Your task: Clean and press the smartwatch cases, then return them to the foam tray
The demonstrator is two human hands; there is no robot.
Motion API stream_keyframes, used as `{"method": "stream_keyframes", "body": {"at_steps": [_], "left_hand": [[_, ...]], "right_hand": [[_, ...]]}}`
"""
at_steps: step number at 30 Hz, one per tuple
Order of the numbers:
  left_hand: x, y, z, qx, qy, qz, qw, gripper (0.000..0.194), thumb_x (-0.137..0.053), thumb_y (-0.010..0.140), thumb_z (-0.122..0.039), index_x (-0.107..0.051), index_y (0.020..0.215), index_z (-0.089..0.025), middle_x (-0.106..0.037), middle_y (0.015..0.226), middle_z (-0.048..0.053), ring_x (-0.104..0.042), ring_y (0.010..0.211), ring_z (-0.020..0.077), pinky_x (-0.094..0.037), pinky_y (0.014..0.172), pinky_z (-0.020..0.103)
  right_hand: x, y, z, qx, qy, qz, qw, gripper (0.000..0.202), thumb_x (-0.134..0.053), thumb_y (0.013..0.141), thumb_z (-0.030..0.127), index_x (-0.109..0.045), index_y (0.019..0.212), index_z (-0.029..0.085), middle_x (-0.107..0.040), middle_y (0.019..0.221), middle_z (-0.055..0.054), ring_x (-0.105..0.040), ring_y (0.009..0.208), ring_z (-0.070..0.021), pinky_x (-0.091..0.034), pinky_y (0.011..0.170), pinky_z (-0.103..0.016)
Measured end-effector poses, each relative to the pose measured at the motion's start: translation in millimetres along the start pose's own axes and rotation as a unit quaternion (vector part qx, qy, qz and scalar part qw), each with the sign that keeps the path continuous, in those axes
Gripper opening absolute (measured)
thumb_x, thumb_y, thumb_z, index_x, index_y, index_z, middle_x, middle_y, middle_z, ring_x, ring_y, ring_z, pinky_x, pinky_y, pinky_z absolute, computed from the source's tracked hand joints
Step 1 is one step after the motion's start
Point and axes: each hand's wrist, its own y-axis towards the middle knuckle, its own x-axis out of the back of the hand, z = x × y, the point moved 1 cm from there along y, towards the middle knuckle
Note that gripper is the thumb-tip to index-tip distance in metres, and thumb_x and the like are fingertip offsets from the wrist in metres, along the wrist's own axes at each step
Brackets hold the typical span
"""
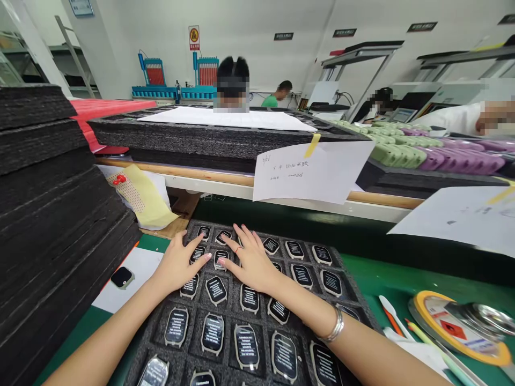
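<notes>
A black foam tray (193,316) fills the middle of the bench, with rows of square-faced watch bodies (213,333) in its pockets. Their screens are lit with lines of white text. My left hand (179,262) reaches over the tray's far left corner, thumb and index finger spread at a watch (197,254). My right hand (253,260) lies beside it with the fingers spread. Its index fingertip is at a small watch (224,236) in the far row, its thumb over another watch (221,261). Neither hand grips a watch; light contact is hard to tell.
Tall stacked black foam (60,225) stands at the left, beside a single watch (122,277) on white paper. Above the tray runs a shelf (209,186) with hanging paper notes (309,174). A yellow-rimmed disc (454,327) and pens (389,316) lie right. Several people sit beyond.
</notes>
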Motion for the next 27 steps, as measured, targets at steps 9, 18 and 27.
{"method": "stream_keyframes", "body": {"at_steps": [9,18,27], "left_hand": [[-3.2,0,3,0.03,-0.035,-0.004,0.999,0.064,-0.047,0.095,-0.054,-0.043,0.149,-0.019,-0.042,0.138,0.018,-0.04,0.138,0.0363,-0.036,0.114,0.054],[-5.9,3,8,0.044,-0.057,0.007,0.997,0.054,-0.052,0.094,-0.052,-0.052,0.143,-0.03,-0.036,0.133,0.013,-0.036,0.137,0.0371,-0.032,0.114,0.058],[-11.6,5,14,0.074,-0.103,-0.019,0.992,0.06,-0.048,0.096,-0.049,-0.04,0.15,-0.025,-0.043,0.13,0.013,-0.041,0.132,0.0314,-0.031,0.116,0.054]], "right_hand": [[-7,-3,-7,-0.008,0.009,0.011,1.0,0.07,-0.049,0.097,0.058,-0.035,0.154,0.02,-0.023,0.163,-0.019,-0.011,0.152,-0.0373,-0.017,0.12,-0.059],[-3,0,-6,-0.01,0.002,0.017,1.0,0.077,-0.044,0.097,0.063,-0.031,0.156,0.015,-0.019,0.164,-0.019,-0.008,0.153,-0.0349,-0.011,0.122,-0.058],[-1,-5,-11,0.004,0.001,0.036,0.999,0.068,-0.047,0.098,0.056,-0.031,0.156,0.024,-0.018,0.164,-0.018,-0.005,0.152,-0.0345,-0.011,0.121,-0.059]]}}
